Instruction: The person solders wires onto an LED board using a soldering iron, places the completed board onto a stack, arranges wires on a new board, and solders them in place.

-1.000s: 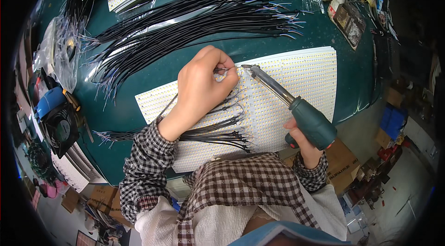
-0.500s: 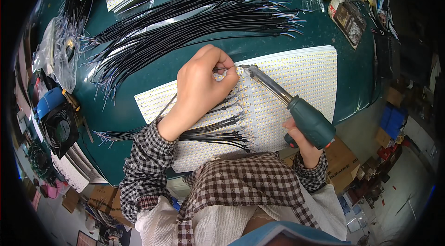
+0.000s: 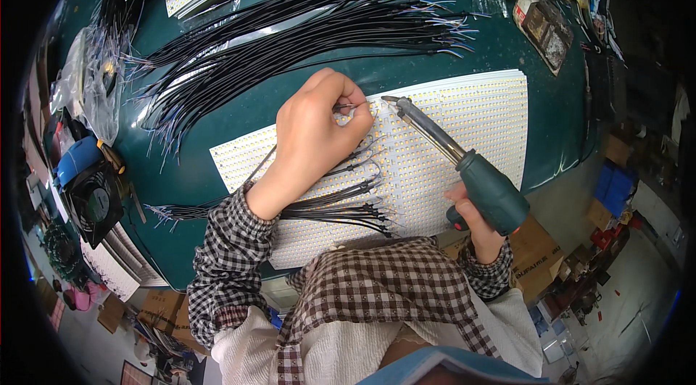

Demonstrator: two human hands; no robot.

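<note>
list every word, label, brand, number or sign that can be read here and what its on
Cardboard box at right: dark printed lettering, not copied out here.
Cardboard box at lower left: dark print, too small to read.
Worn container at upper right: red-and-white patch, any print too blurred.
Dotted white boards: any markings too small.
Green-handled soldering iron: no readable lettering.

Soldering iron handle (image 3: 496, 193) looks smooth, satin green plastic, barrel (image 3: 444, 141) bare metal; boards (image 3: 471, 138) matt white, studded; cables (image 3: 312, 33) smooth black plastic, slight sheen; table top (image 3: 190, 185) smooth, glossy; bag (image 3: 103, 106) crinkled, shiny clear plastic; apron (image 3: 391, 276) matt woven cloth; carton (image 3: 533, 251) dull brown cardboard.
</note>
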